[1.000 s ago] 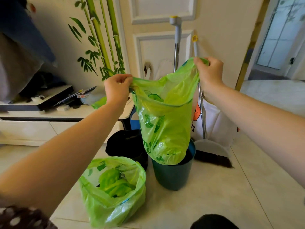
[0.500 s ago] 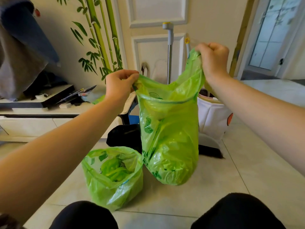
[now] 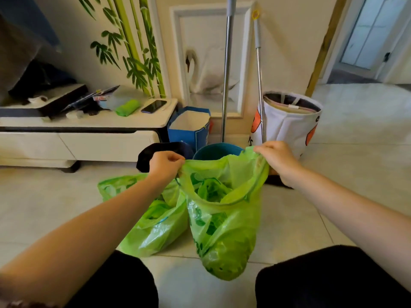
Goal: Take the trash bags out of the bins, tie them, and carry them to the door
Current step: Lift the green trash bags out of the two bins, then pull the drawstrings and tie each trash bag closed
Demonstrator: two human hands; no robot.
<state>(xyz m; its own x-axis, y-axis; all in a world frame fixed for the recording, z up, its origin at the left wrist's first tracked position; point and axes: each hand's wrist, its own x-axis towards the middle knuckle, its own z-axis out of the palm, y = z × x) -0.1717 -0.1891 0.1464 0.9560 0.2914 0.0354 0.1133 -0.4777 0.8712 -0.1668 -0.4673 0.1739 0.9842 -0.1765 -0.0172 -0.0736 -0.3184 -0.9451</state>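
A full green trash bag [image 3: 224, 232] rests on the tiled floor between my knees, mouth held wide. My left hand [image 3: 165, 166] pinches its left rim and my right hand [image 3: 278, 161] grips its right rim. A second green trash bag [image 3: 153, 227] stands open on the floor just left of it, touching it. Behind the bags are a teal bin [image 3: 216, 150] and a black bin [image 3: 155, 152], both partly hidden by my hands and the bag.
A low white cabinet [image 3: 93, 138] with a phone [image 3: 154, 106] and clutter runs along the left wall. A blue paper bag [image 3: 189, 127], two metal broom handles [image 3: 226, 70] and a white fabric basket [image 3: 289, 121] stand by the door panel. Open tile floor lies to the right.
The bag came fully out of the teal bin and was lowered toward me onto the floor beside the other bag. Both hands dropped with it, and my view sank lower.
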